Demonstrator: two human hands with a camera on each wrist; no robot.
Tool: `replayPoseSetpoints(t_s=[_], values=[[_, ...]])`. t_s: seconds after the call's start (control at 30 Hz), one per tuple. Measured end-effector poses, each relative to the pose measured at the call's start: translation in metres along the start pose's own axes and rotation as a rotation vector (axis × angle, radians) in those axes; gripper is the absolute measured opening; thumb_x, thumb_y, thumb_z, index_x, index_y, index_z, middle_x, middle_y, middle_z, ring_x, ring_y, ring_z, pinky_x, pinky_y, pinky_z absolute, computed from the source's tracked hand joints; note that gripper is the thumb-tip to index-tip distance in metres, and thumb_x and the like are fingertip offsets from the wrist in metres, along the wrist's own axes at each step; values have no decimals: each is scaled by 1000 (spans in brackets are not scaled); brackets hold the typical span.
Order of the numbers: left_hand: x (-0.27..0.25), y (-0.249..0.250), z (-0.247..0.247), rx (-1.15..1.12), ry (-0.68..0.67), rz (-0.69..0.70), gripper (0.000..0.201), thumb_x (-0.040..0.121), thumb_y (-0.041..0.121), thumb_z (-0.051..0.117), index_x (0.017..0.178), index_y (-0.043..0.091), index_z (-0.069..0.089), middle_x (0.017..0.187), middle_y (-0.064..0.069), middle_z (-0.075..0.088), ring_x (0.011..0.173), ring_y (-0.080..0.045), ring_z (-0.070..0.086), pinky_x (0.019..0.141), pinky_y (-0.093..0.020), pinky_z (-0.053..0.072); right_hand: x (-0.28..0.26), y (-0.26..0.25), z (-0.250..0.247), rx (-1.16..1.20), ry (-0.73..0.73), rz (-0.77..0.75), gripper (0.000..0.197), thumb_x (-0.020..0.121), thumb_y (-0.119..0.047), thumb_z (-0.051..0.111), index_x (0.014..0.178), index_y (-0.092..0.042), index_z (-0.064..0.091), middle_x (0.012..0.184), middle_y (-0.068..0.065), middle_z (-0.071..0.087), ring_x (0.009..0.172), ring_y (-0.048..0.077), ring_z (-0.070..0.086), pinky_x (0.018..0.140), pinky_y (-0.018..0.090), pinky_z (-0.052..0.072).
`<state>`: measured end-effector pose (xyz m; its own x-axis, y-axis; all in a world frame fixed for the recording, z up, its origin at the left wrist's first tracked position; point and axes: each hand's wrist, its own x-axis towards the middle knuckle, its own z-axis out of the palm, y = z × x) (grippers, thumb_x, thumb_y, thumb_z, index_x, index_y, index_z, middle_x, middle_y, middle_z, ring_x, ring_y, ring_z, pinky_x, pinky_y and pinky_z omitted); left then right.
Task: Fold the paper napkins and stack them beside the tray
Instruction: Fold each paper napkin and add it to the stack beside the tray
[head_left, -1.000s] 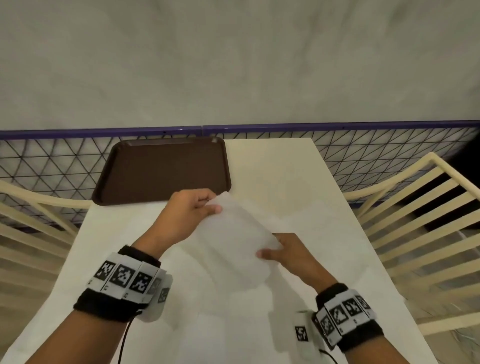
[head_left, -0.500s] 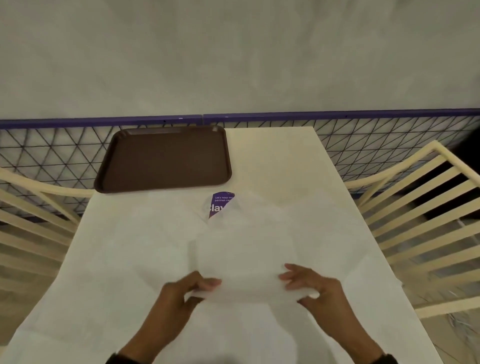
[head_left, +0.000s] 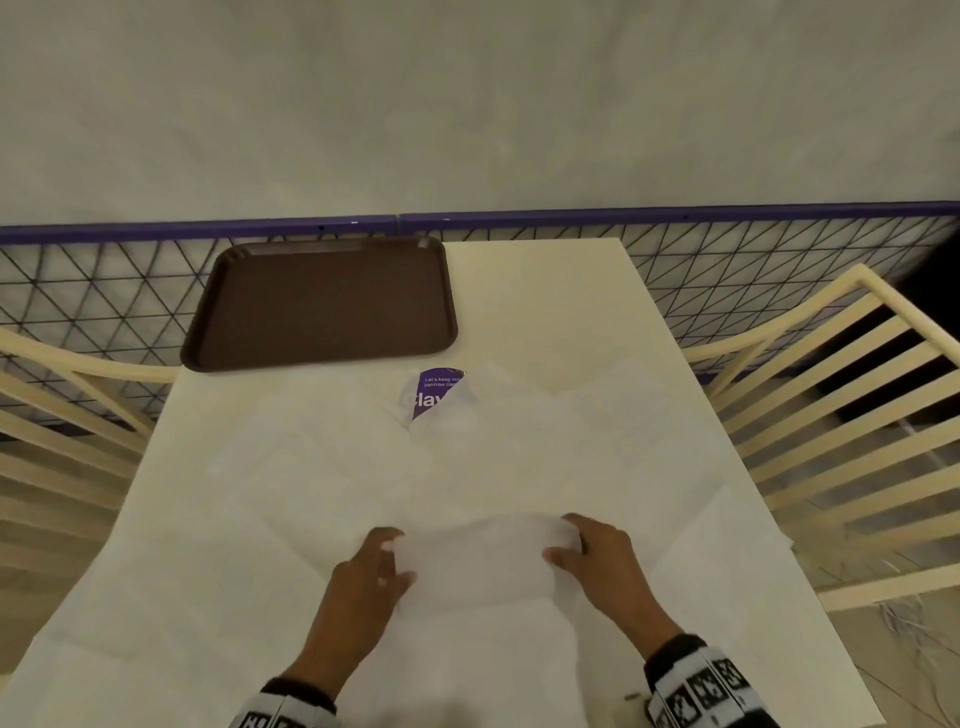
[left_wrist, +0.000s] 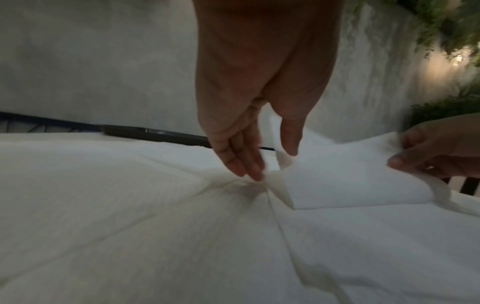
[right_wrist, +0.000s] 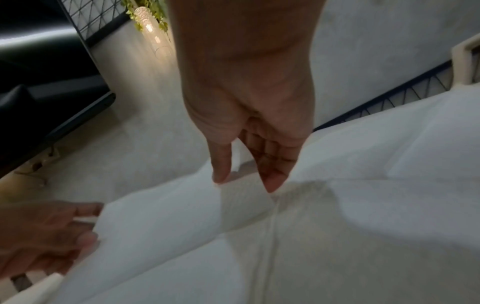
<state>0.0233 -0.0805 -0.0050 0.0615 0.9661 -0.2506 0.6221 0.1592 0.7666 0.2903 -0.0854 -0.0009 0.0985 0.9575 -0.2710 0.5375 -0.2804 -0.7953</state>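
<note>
You can read only part of the purple card (head_left: 430, 395): a napkin (head_left: 483, 558) covers its right side, and the small print is too fine to make out. In the head view your forearms run off the bottom edge, and the chairs (head_left: 841, 415) are cut by both sides. The left wrist view crops your right hand (left_wrist: 436, 152) at its right edge; the right wrist view crops your left hand (right_wrist: 44, 236) and blurs it. White napkins overlap, so their edges are hard to separate.
</note>
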Motion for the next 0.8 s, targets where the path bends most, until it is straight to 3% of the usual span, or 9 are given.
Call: replayPoseSetpoints(t_s=[0.1, 0.17, 0.27, 0.37, 0.43, 0.5, 0.63, 0.73, 0.8], values=[[-4, 0, 3, 182, 114, 100, 55, 87, 18, 62, 136, 17, 39, 128, 1, 51, 113, -18, 52, 95, -28, 43, -1, 7, -5, -77, 37, 36, 52, 81, -26, 70, 126, -30, 44, 108, -12, 53, 101, 8, 49, 81, 13, 38], [-14, 4, 6, 377, 201, 280, 42, 93, 27, 50, 134, 18, 43, 131, 1, 53, 121, -15, 45, 103, -25, 33, -16, 12, -10, -244, 115, -62, 59, 87, -30, 61, 138, -28, 32, 126, -16, 38, 120, 7, 34, 98, 19, 30], [-27, 4, 28, 560, 19, 500, 44, 99, 40, 15, 124, 20, 46, 128, 0, 59, 128, -14, 35, 111, -19, 12, -39, 17, 1, -489, 238, -347, 44, 93, -32, 43, 135, -23, 38, 134, -7, 43, 126, 12, 33, 104, 19, 26], [-24, -12, 64, 744, -215, 606, 49, 96, 41, 22, 135, 15, 36, 157, -3, 15, 144, -18, 3, 112, -30, 6, -46, 21, 39, -747, -15, -500, 49, 98, -41, 13, 143, -26, 28, 151, -4, 27, 141, 14, 15, 110, 24, 13], [-21, -26, 80, 788, -275, 624, 61, 97, 41, 20, 148, 10, 11, 158, -6, -10, 145, -21, -7, 113, -32, 4, -41, 26, 65, -848, -175, -456, 58, 97, -46, 6, 148, -20, 7, 158, -1, 0, 144, 16, -2, 112, 28, 16], [-21, -33, 82, 821, -312, 612, 73, 94, 50, 22, 148, 7, -2, 157, -7, -10, 145, -21, -7, 112, -33, 4, -39, 39, 74, -918, -257, -416, 64, 95, -54, 9, 148, -17, 5, 157, 1, -6, 145, 17, -6, 112, 31, 15], [-30, -41, 62, 871, -391, 478, 94, 77, 59, 34, 148, 7, 2, 158, -8, -5, 146, -19, -6, 112, -29, 3, -43, 62, 45, -970, -307, -346, 60, 96, -53, 10, 147, -21, 11, 157, -2, -2, 144, 12, -4, 110, 33, 3], [-35, -57, 49, 842, -275, 415, 99, 70, 59, 33, 148, 7, 1, 158, -6, -6, 145, -16, -7, 114, -27, -3, -41, 70, 25, -989, -275, -239, 58, 97, -51, 14, 147, -23, 19, 158, -4, 2, 144, 10, -3, 109, 33, 3], [-37, -54, 46, 801, -219, 364, 96, 69, 57, 31, 148, 5, 13, 158, -7, 1, 146, -16, 6, 116, -29, 5, -42, 71, 24, -1019, -269, -187, 58, 97, -52, 15, 147, -22, 19, 157, -4, 5, 144, 10, -3, 109, 33, 4]])
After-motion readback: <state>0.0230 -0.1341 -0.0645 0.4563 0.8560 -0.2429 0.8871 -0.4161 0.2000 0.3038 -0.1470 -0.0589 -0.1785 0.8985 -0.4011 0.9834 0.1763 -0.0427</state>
